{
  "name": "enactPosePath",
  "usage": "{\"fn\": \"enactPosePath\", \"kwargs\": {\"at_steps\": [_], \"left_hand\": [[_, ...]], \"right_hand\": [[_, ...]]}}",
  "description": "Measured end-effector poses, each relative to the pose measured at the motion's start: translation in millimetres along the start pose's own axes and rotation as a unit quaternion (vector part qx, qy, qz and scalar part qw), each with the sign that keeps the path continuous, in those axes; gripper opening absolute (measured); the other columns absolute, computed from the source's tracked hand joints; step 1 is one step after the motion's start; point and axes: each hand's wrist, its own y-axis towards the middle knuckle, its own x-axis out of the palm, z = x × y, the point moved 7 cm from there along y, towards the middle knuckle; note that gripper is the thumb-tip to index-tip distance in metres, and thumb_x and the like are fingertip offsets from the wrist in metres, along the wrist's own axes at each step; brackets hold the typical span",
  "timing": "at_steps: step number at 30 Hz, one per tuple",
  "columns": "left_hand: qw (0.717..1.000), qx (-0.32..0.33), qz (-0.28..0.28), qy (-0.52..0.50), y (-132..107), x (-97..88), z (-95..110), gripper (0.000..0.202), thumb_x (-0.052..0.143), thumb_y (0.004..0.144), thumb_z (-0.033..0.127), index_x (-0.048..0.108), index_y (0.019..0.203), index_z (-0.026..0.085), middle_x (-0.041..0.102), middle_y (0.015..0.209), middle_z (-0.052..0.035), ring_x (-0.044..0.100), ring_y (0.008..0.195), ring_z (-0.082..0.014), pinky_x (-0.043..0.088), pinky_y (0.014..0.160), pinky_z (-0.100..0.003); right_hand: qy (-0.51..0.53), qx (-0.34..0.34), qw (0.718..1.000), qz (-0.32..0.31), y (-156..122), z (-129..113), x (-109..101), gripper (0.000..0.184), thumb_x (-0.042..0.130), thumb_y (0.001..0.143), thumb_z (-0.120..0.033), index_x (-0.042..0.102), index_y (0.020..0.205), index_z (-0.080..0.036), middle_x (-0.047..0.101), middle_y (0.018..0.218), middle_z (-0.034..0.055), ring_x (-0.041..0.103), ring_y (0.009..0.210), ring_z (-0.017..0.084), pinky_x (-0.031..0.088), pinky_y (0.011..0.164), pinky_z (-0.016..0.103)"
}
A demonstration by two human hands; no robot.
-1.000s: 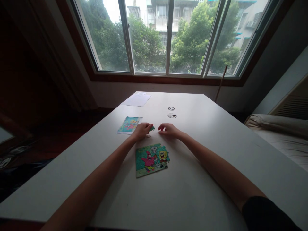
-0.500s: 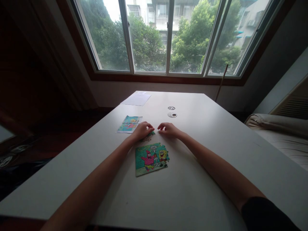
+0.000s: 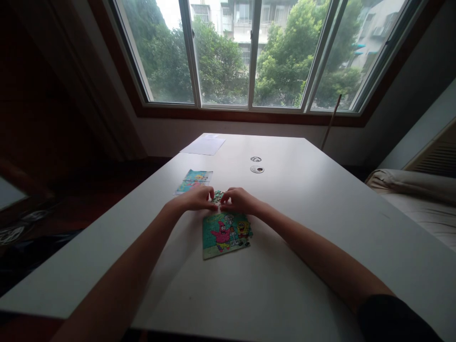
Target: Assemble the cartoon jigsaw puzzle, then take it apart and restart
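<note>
A colourful cartoon jigsaw puzzle point(image 3: 226, 235) lies flat on the white table point(image 3: 292, 266) in front of me. My left hand point(image 3: 198, 198) and my right hand point(image 3: 238, 200) meet at the puzzle's far edge, fingertips curled and pinched together over small loose puzzle pieces point(image 3: 217, 195). Which hand grips which piece is too small to tell. A printed reference picture point(image 3: 194, 181) of the same cartoon lies just left of my left hand.
A white sheet of paper point(image 3: 204, 145) lies at the table's far left corner. Two round cable holes point(image 3: 256, 164) sit beyond the hands. A thin stick point(image 3: 330, 122) leans by the window wall. A bed point(image 3: 416, 199) stands at the right.
Both hands have drawn together and slid nearer to me, from apart beyond the puzzle to meeting at its far edge. The loose pieces came along with the left hand.
</note>
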Motion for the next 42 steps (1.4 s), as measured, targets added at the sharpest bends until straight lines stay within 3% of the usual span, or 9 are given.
{"fn": "enactPosePath", "kwargs": {"at_steps": [5,9,15,19,22,25,32,39,42], "left_hand": [[1.000,0.016,0.002,-0.002,4,3.9,1,0.022,0.059,0.068,0.035,0.061,0.084,0.019,0.061,0.073,-0.0011,0.057,0.066,-0.0157,0.037,0.053,-0.021],[0.999,0.030,0.018,0.006,2,-1.3,6,0.016,0.054,0.071,0.026,0.062,0.082,0.019,0.062,0.073,-0.0012,0.057,0.068,-0.0157,0.038,0.057,-0.022],[0.998,0.044,0.043,0.022,1,-5.8,21,0.017,0.049,0.074,0.021,0.063,0.083,0.017,0.062,0.072,-0.0024,0.056,0.069,-0.0162,0.039,0.061,-0.024],[0.997,0.052,0.049,0.033,-1,-9.4,34,0.019,0.051,0.076,0.028,0.062,0.087,0.017,0.061,0.087,-0.0063,0.055,0.078,-0.0186,0.039,0.068,-0.027],[0.998,0.043,0.031,0.039,-7,-11.8,42,0.025,0.048,0.080,0.037,0.061,0.087,0.016,0.061,0.086,-0.0075,0.055,0.079,-0.0206,0.039,0.068,-0.029],[0.998,0.037,-0.037,0.038,-17,-4.8,54,0.036,0.058,0.070,0.048,0.060,0.088,0.017,0.061,0.083,-0.0060,0.056,0.073,-0.0200,0.040,0.061,-0.025],[0.992,0.027,-0.108,0.052,-30,13.5,89,0.063,0.067,0.050,0.055,0.053,0.100,0.018,0.056,0.100,-0.0093,0.052,0.088,-0.0245,0.041,0.067,-0.026],[0.991,0.016,-0.126,0.048,-30,14.3,94,0.068,0.063,0.047,0.064,0.053,0.092,0.014,0.055,0.090,-0.0103,0.051,0.083,-0.0268,0.040,0.064,-0.029],[0.991,0.019,-0.129,0.035,-29,14.5,94,0.065,0.064,0.048,0.063,0.051,0.088,0.014,0.053,0.089,-0.0093,0.050,0.082,-0.0263,0.040,0.063,-0.029]], "right_hand": [[-0.053,0.022,0.998,-0.017,1,-1,-4,0.013,0.058,0.075,-0.022,0.067,0.081,-0.015,0.064,0.075,0.0044,0.054,0.064,0.011,0.037,0.061,0.022],[-0.048,0.085,0.995,0.019,-1,10,-14,0.019,0.050,0.081,-0.022,0.068,0.085,-0.016,0.067,0.076,0.0042,0.057,0.066,0.012,0.037,0.061,0.022],[-0.070,0.122,0.989,0.037,-9,27,-29,0.020,0.055,0.079,-0.026,0.065,0.093,-0.016,0.065,0.090,0.0079,0.058,0.080,0.016,0.040,0.070,0.025],[-0.039,0.080,0.994,-0.071,-25,16,-30,0.020,0.058,0.077,-0.031,0.063,0.091,-0.018,0.063,0.088,0.0057,0.056,0.076,0.015,0.040,0.067,0.026],[-0.013,0.092,0.979,-0.181,-47,2,-24,0.046,0.068,0.063,-0.043,0.059,0.100,-0.018,0.058,0.098,0.0080,0.053,0.086,0.020,0.041,0.068,0.027],[-0.004,0.134,0.961,-0.241,-64,-6,-18,0.068,0.073,0.053,-0.047,0.051,0.109,-0.016,0.052,0.107,0.0103,0.050,0.092,0.022,0.042,0.070,0.028],[0.012,0.186,0.944,-0.271,-71,0,-11,0.072,0.076,0.047,-0.043,0.046,0.105,-0.013,0.047,0.107,0.0103,0.047,0.094,0.023,0.042,0.075,0.029],[0.113,0.201,0.935,-0.269,-72,-2,-9,0.082,0.078,0.047,-0.033,0.034,0.114,-0.013,0.049,0.089,0.0034,0.049,0.079,0.017,0.043,0.060,0.024],[0.165,0.217,0.934,-0.232,-70,-3,-9,0.086,0.078,0.049,-0.027,0.030,0.119,-0.014,0.049,0.087,0.0017,0.049,0.077,0.014,0.043,0.059,0.022]]}}
